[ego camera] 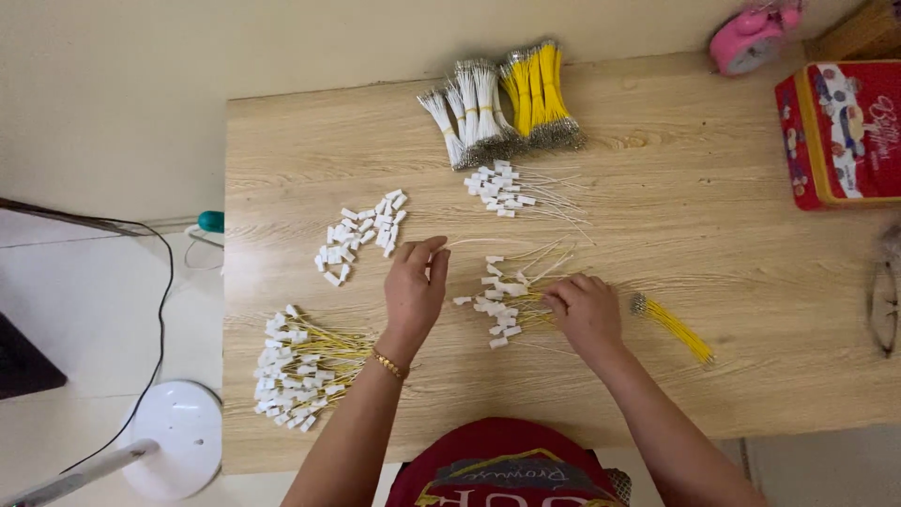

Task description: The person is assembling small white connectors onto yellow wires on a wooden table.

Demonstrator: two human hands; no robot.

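My left hand pinches a thin white wire; right hand fingers close on yellow wires mid-desk. A careless sweep could scatter the white connectors.

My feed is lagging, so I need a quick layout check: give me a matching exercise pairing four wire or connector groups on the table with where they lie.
Things:
1. yellow wire bundles
2. loose white connectors
3. finished yellow wires with connectors
4. single yellow wire bunch

Places:
A. near left corner, beside the left hand's wrist
B. far edge, right of the white wire bundles
C. just right of the right hand
D. just beyond the left hand

Pairs: 1-B, 2-D, 3-A, 4-C
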